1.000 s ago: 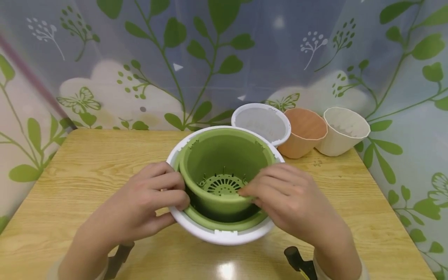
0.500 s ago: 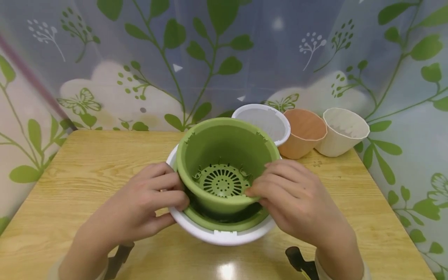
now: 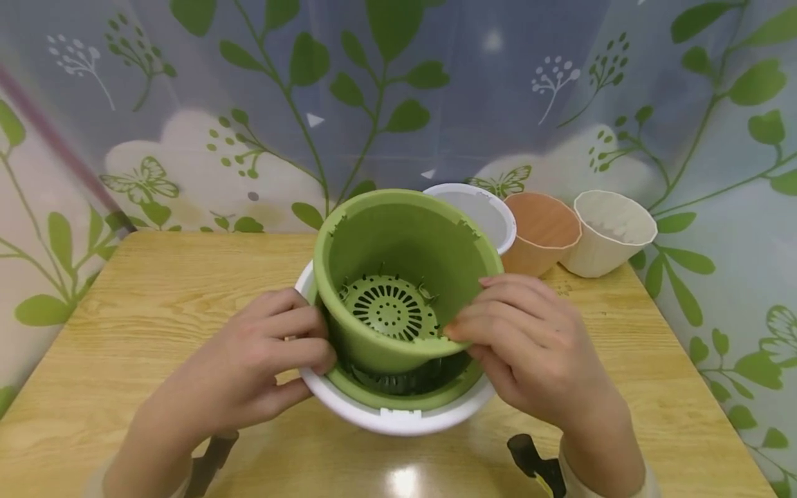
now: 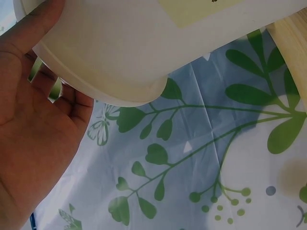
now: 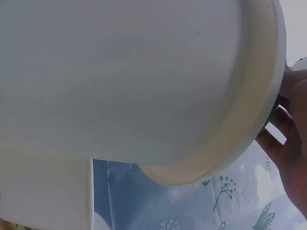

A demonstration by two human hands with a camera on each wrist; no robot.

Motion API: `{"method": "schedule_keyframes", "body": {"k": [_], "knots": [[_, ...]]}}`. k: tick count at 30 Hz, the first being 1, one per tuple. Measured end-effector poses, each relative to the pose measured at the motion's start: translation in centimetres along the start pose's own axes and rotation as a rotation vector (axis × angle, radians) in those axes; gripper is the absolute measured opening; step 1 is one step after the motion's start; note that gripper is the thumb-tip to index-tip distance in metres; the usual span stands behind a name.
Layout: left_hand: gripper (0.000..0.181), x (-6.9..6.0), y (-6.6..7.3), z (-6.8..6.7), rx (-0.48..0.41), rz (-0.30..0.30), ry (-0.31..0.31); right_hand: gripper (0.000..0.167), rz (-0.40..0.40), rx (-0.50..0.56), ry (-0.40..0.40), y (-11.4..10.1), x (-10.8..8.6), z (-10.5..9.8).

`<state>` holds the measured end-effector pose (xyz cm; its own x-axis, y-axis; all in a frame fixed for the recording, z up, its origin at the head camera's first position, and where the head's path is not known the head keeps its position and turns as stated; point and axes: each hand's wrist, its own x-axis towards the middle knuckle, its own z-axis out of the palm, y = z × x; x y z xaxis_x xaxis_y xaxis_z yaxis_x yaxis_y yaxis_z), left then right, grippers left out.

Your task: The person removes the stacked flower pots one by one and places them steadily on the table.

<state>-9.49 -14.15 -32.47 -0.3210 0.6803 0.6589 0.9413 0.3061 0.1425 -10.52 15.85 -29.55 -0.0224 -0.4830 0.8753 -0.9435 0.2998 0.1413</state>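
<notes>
Closest to us we've got black wrist gear (image 3: 213,465) poking out by both cuffs, on the near side of the white pot (image 3: 401,423), with the wood-grain table (image 3: 156,290) spreading out around it. The left hand (image 3: 268,349) has a proper grip on the white pot's left rim, fingers hooked over the top and thumb on the outside; we can check that in the left wrist view, where a pale yellow label (image 4: 201,10) shows on the pot's wall too. We can't tell how its base sits. Inside the white pot we see the lower green pot (image 3: 405,402), its rim just within the white one. Over at the white pot's right side, the right hand (image 3: 538,346) pinches the near right rim of the upper green pot (image 3: 398,252). That one is tilted, bottom end down in the lower green pot, rim well above the white pot, and we get a decent look at its slotted floor. Beyond the white pot, off to its right, we've got a white-rimmed pot (image 3: 478,213), partly hidden, then an orange pot (image 3: 540,225) and a cream pot (image 3: 613,232) farther along. Behind the white pot and everything else is a leafy backdrop (image 3: 280,104).
</notes>
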Motion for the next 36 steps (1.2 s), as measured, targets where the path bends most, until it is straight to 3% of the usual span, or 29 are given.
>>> {"method": "schedule_keyframes", "body": {"k": [21, 28, 36], "knots": [[0.018, -0.1, -0.1, 0.1, -0.009, 0.001, -0.001, 0.023, -0.003, -0.03, 0.444, 1.4, -1.2, 0.5], [0.018, -0.2, -0.2, 0.2, -0.008, 0.003, 0.001, 0.025, 0.045, -0.078, 0.571, 1.6, -1.3, 0.4], [0.018, -0.3, -0.2, 0.3, -0.001, -0.001, -0.001, 0.029, 0.116, -0.161, 0.804, 1.9, -1.1, 0.4]]}}
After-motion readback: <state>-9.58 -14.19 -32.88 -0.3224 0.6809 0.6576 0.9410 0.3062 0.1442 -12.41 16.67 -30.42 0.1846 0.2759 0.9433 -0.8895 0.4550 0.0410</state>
